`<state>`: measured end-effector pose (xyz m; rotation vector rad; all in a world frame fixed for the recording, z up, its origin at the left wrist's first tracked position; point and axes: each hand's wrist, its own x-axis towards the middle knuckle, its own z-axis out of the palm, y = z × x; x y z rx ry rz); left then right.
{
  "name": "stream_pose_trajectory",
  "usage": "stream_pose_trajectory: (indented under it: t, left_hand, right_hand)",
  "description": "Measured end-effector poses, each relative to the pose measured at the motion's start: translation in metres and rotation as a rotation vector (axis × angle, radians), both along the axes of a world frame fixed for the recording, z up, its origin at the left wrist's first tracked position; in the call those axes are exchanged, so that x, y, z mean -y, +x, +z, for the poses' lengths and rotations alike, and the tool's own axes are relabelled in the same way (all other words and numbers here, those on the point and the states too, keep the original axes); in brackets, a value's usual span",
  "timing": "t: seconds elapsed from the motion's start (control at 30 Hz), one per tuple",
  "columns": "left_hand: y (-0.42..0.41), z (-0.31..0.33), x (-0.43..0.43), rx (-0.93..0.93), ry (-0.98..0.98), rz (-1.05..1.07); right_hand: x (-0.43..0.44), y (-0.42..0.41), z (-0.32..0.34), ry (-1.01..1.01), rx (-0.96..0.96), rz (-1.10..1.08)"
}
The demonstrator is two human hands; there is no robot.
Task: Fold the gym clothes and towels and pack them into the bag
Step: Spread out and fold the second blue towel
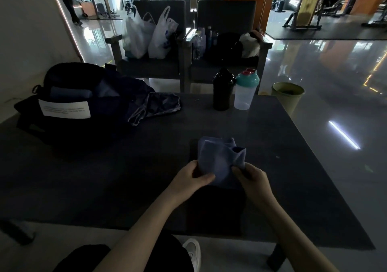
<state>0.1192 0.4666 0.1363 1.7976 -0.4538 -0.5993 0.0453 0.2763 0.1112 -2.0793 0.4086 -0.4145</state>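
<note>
Dim gym surroundings are seen, with a dark table (pixel 282 146) filling the foreground and glossy floor beyond it. At the near middle of the table a small blue towel (pixel 217 158) is held up off the surface, partly folded and bunched; its long axis runs roughly away from the person, with the upper corners flopped toward the far right. Its lower left edge is pinched by the left hand (pixel 192 177), thumb closed over the cloth, and its lower right edge is gripped by the right hand (pixel 251 177), fingers closed on the fabric. Both hands are close together, just beside each other.

On the far left of the table a dark bag (pixel 69 95) is lying open, and a rolled blue-grey item (pixel 71 93) is seen inside its mouth. A white paper label (pixel 65 109) is lying against the bag's front. Dark gym clothes (pixel 146 102) are heaped just beside the bag, with a shiny grey hem spilling onto the table.

Toward the far edge a black bottle (pixel 223 89) is standing upright, touching or just beside a clear shaker with a teal lid (pixel 246 91); the shaker looks empty. Two white plastic bags (pixel 148 35) are resting on a chair (pixel 150 66) behind the table, their contents not discernible. A pale green bin (pixel 288 97) is standing on the floor off the table's far right corner.
</note>
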Motion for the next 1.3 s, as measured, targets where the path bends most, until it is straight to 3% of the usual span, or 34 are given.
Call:
stream_pose_trajectory:
  t: [0.13, 0.27, 0.5, 0.57, 0.7, 1.07, 1.3]
  left_hand:
    - [0.016, 0.003, 0.011, 0.198, 0.068, 0.086]
    - [0.034, 0.012, 0.028, 0.253, 0.154, 0.102]
    - [0.038, -0.003, 0.045, 0.18, 0.224, 0.256]
    - [0.037, -0.009, 0.045, 0.313, 0.291, 0.231]
    - [0.045, -0.015, 0.046, 0.631, 0.604, 0.076]
    - [0.063, -0.024, 0.044, 0.523, 0.747, -0.184]
    - [0.055, -0.024, 0.036, 0.561, 0.78, -0.198]
  right_hand:
    - [0.004, 0.023, 0.004, -0.032, 0.051, -0.053]
    - [0.007, 0.044, 0.015, -0.017, 0.066, -0.104]
    - [0.017, 0.071, 0.01, -0.092, -0.287, -0.198]
    - [0.016, 0.072, 0.012, -0.128, -0.314, -0.21]
    - [0.011, 0.077, 0.019, -0.236, -0.374, -0.274]
    - [0.005, 0.096, 0.015, -0.382, -0.453, -0.201]
    - [0.008, 0.094, 0.026, 0.06, -0.512, -0.141]
